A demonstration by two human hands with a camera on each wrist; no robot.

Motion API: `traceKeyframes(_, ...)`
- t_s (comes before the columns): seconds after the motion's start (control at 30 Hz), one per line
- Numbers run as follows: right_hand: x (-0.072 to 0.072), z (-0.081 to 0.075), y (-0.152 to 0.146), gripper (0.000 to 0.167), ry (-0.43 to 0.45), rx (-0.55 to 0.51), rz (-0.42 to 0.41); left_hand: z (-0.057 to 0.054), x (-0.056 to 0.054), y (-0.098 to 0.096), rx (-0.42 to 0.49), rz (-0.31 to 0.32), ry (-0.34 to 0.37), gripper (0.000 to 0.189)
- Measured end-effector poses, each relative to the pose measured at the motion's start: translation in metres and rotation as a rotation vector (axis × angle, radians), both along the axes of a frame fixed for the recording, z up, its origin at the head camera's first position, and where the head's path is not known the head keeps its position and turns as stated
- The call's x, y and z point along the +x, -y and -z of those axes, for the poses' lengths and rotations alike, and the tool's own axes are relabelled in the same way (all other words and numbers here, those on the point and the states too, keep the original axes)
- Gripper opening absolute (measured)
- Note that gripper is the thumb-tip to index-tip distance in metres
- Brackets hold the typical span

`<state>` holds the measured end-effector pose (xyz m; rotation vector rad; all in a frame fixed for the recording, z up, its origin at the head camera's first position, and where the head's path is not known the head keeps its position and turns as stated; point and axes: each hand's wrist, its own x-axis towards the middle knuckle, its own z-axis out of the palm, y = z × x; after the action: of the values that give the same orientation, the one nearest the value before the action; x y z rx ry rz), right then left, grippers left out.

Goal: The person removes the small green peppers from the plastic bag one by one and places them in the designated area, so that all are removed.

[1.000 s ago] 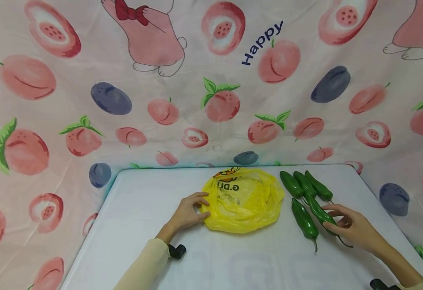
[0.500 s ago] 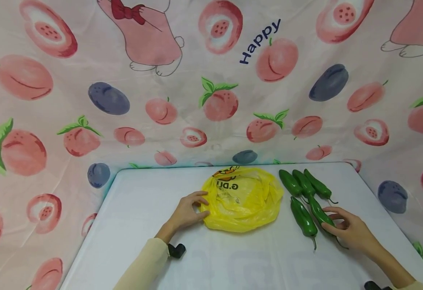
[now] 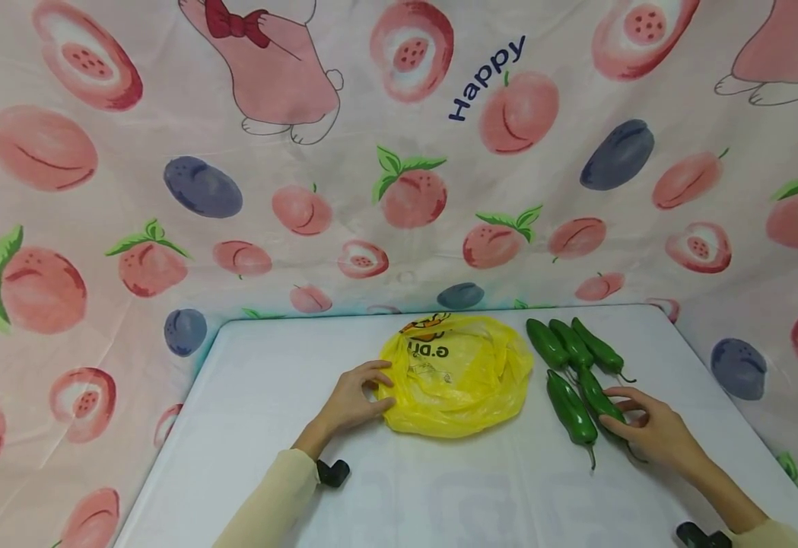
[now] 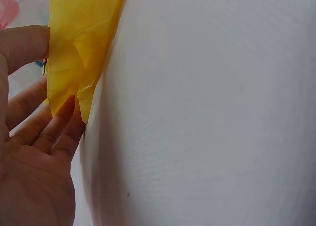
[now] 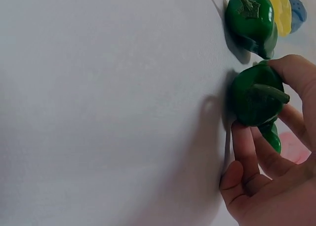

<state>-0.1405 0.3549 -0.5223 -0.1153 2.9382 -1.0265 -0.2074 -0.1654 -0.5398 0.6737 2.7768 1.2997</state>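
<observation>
A yellow plastic bag (image 3: 463,396) lies on the white table, its top bunched open. At its left edge my left hand (image 3: 356,392) holds the plastic; in the left wrist view the bag's edge (image 4: 81,43) sits between the thumb and the fingers, some fingertips tucked behind the film. My right hand (image 3: 657,426) grips a green pepper (image 3: 597,396), thumb on one side and fingers on the other. That pepper's stem end (image 5: 259,97) faces the right wrist camera. Beside it lies another green pepper (image 3: 571,411), stem toward me.
Behind the held pepper, several more green peppers (image 3: 573,346) lie in a row along the table's far right. The white table (image 3: 268,365) ends against a fruit-print cloth (image 3: 405,281). Black wrist devices (image 3: 333,473) sit on both wrists.
My right hand has shifted slightly left with the held pepper, bringing it closer to the pepper beside it. My left hand stays at the bag's edge. The head view has shifted a little.
</observation>
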Motion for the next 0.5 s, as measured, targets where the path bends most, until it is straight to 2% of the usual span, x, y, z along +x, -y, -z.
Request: traceKeyframes(0.5, -0.002, -0.0031, 0.0058, 0.059, 0.041, 0.024, 0.014, 0.0001, -0.0008, 0.0004, 0.017, 0.017, -0.015, 0.02)
